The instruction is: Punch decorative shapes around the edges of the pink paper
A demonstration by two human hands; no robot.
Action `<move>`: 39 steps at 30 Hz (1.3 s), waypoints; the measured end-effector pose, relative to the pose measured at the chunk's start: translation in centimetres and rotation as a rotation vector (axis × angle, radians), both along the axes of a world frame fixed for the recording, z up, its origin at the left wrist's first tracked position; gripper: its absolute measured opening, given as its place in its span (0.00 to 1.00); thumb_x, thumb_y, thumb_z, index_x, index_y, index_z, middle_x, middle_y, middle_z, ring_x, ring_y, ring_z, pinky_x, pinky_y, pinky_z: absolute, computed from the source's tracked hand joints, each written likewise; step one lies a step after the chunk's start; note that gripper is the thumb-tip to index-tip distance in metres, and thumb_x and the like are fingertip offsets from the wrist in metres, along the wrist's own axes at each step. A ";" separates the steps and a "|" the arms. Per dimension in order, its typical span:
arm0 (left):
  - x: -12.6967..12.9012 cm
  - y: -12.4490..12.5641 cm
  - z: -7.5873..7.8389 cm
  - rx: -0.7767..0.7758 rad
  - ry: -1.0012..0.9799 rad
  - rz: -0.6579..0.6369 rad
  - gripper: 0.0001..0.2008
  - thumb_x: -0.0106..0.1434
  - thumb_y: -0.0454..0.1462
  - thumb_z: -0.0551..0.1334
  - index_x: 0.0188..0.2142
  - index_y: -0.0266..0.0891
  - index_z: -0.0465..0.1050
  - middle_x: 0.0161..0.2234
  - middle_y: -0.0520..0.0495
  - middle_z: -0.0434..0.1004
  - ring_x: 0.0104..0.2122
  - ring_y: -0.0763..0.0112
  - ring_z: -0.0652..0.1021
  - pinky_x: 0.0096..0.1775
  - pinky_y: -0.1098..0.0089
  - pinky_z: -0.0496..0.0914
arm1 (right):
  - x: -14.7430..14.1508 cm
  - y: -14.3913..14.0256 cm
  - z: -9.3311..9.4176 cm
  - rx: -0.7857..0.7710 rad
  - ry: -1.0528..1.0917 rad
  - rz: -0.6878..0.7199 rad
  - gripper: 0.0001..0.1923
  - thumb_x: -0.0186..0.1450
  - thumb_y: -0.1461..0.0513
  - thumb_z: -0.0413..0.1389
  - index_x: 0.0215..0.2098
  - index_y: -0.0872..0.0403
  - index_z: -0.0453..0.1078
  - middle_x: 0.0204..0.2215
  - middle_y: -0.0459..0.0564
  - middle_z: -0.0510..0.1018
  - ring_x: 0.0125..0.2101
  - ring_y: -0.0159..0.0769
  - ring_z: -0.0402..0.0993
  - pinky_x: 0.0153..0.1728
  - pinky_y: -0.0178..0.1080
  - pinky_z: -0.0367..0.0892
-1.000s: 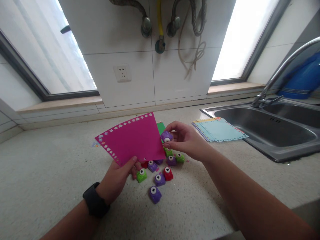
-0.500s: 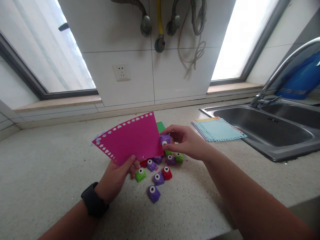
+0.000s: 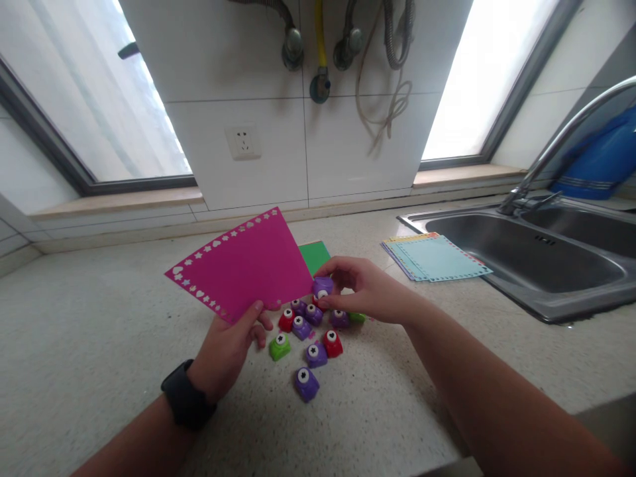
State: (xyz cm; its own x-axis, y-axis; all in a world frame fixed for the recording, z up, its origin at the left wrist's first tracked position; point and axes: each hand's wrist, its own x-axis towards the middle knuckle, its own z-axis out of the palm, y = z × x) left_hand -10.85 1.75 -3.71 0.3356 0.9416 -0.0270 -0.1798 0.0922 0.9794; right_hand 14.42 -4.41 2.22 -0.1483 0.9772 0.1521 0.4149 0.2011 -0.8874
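Note:
A magenta sheet of paper (image 3: pixel 243 265), tilted above the counter, is pinched at its lower edge by my left hand (image 3: pixel 231 348). Small star, heart and flower cut-outs run along its upper and left edges. My right hand (image 3: pixel 365 291) grips a purple craft punch (image 3: pixel 322 286) between thumb and fingers, at the sheet's right corner. Whether the paper sits inside the punch slot I cannot tell. Below lie several more punches, among them a green punch (image 3: pixel 280 346), a red punch (image 3: pixel 332 343) and a purple punch (image 3: pixel 307 383). Green paper (image 3: pixel 314 256) shows partly behind the sheet.
To the right, a stack of light-blue and other coloured sheets (image 3: pixel 437 258) with punched borders overlaps the edge of the steel sink (image 3: pixel 527 291). A faucet (image 3: pixel 517 199) rises behind it. Tiny pink paper bits lie among the punches on the speckled counter (image 3: pixel 99 318).
The magenta sheet has shifted left and turned, uncovering more of the green paper and the punches beneath. My right hand has moved slightly down and left with the purple punch.

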 end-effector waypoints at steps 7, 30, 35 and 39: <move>0.1 -0.1 0.3 -0.039 -0.080 0.015 0.17 0.57 0.43 0.72 0.41 0.38 0.72 0.32 0.51 0.77 0.24 0.75 0.74 0.19 0.75 0.68 | -0.9 0.3 -1.0 -0.014 0.049 -0.046 0.23 0.57 0.52 0.69 0.44 0.53 0.68 0.30 0.46 0.75 0.29 0.32 0.71 0.29 0.37 0.67; -0.3 -0.1 -0.4 0.043 0.024 -0.074 0.14 0.64 0.45 0.65 0.39 0.35 0.75 0.25 0.50 0.75 0.21 0.75 0.72 0.21 0.73 0.67 | -5.0 0.9 -2.4 -0.094 0.517 -0.054 0.17 0.60 0.56 0.67 0.43 0.54 0.72 0.32 0.48 0.77 0.31 0.33 0.73 0.32 0.37 0.67; -0.3 0.1 -0.5 0.056 0.042 -0.109 0.14 0.65 0.46 0.64 0.36 0.35 0.75 0.25 0.50 0.75 0.20 0.76 0.71 0.21 0.74 0.65 | -5.0 1.1 -2.9 -0.121 0.566 -0.042 0.18 0.62 0.55 0.66 0.46 0.53 0.74 0.36 0.50 0.78 0.33 0.33 0.72 0.31 0.35 0.66; -0.4 0.3 -0.5 0.107 0.073 -0.144 0.15 0.67 0.46 0.62 0.35 0.35 0.76 0.24 0.50 0.75 0.19 0.76 0.70 0.21 0.75 0.64 | -5.2 1.2 -3.3 -0.147 0.582 -0.015 0.17 0.63 0.55 0.66 0.47 0.52 0.75 0.37 0.50 0.78 0.35 0.34 0.73 0.33 0.36 0.67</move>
State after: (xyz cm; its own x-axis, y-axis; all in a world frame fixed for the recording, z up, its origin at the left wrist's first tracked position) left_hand -11.25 2.07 -4.26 0.4676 0.8830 0.0411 -0.1001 0.0067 0.9950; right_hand 9.26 -3.17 -1.04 -0.0666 0.9955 0.0675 -0.1462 0.0572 -0.9876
